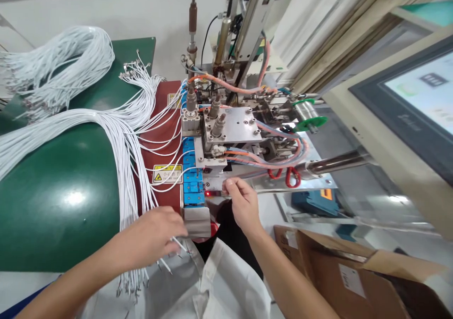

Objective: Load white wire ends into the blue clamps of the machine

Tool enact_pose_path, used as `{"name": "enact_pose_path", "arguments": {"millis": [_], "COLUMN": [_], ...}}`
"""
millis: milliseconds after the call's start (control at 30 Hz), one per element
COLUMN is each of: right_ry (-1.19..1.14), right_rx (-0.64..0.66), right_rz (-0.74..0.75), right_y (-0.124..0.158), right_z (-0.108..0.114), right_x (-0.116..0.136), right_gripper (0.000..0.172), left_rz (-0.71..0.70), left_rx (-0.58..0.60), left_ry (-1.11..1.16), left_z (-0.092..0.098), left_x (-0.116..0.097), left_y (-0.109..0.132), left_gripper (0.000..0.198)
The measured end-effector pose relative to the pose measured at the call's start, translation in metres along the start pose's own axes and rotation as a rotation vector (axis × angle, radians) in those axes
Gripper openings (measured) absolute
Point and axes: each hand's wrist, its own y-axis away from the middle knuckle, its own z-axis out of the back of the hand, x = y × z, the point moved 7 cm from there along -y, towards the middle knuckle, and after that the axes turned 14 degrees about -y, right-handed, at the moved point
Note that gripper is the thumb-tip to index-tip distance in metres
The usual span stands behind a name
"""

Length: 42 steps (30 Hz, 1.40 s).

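My left hand (155,236) is over the lower end of a bundle of white cables (123,168), fingers bent and slightly blurred. A white cable end (181,245) pokes out between its thumb and fingers. My right hand (244,203) is closed, thumb against curled fingers, just right of the blue clamp blocks (194,188); whatever it may pinch is hidden. Single white cables run from the bundle across a red-brown plate (164,151) into the blue blocks along the machine (231,125).
A second looped cable bundle (81,50) lies on the green table (53,201). Around the machine are orange and clear hoses (247,156) and a green-flanged wire spool (306,113). A touch screen (417,92) stands at right, above an open cardboard box (339,272).
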Motion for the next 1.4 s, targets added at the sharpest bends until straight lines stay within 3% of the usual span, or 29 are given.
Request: {"name": "enact_pose_path", "arguments": {"millis": [133, 200, 300, 400, 500, 733, 833, 933, 1067, 1200, 1267, 1333, 1400], "right_ry": [-0.001, 0.013, 0.023, 0.004, -0.028, 0.172, 0.16, 0.043, 0.066, 0.208, 0.28, 0.298, 0.208], "right_rx": [0.023, 0.028, 0.075, 0.192, 0.264, 0.218, 0.193, 0.132, 0.115, 0.156, 0.221, 0.237, 0.17], "right_rz": [-0.007, -0.006, 0.005, 0.063, 0.151, 0.208, 0.156, 0.055, 0.134, 0.266, 0.32, 0.323, 0.227], "right_y": [0.003, 0.006, 0.013, 0.024, 0.033, 0.028, 0.026, 0.028, 0.03, 0.03, 0.03, 0.031, 0.029], "right_z": [0.0, -0.001, -0.008, -0.018, -0.022, -0.026, -0.03, -0.031, -0.034, -0.038, -0.042, -0.045, -0.043], "right_x": [0.001, 0.002, 0.008, 0.018, 0.027, 0.035, 0.034, 0.024, 0.025, 0.044, 0.052, 0.053, 0.044], "right_gripper": [0.025, 0.024, 0.022, 0.022, 0.023, 0.009, 0.011, 0.012, 0.007, 0.009, 0.01, 0.01, 0.011], "left_rz": [-0.01, -0.024, 0.011, 0.183, 0.324, 0.339, 0.344, 0.435, 0.54, 0.487, 0.437, 0.415, 0.443], "left_rx": [0.019, -0.025, -0.173, -0.371, -0.488, -0.543, -0.591, -0.656, -0.639, -0.599, -0.526, -0.457, -0.461], "left_ry": [-0.162, -0.088, 0.157, 0.306, 0.354, 0.391, 0.408, 0.498, 0.6, 0.554, 0.54, 0.589, 0.68], "left_z": [-0.012, -0.01, 0.005, 0.021, 0.024, 0.02, 0.021, 0.017, 0.006, 0.011, 0.012, 0.009, 0.005], "left_x": [-0.004, -0.003, 0.004, 0.019, 0.026, 0.021, 0.02, 0.025, 0.031, 0.028, 0.025, 0.024, 0.026], "left_y": [0.013, 0.009, -0.005, -0.018, -0.026, -0.035, -0.033, -0.03, -0.03, -0.032, -0.035, -0.037, -0.037], "left_gripper": [0.013, 0.017, 0.017, 0.017, 0.015, 0.017, 0.016, 0.017, 0.017, 0.016, 0.016, 0.015, 0.015]}}
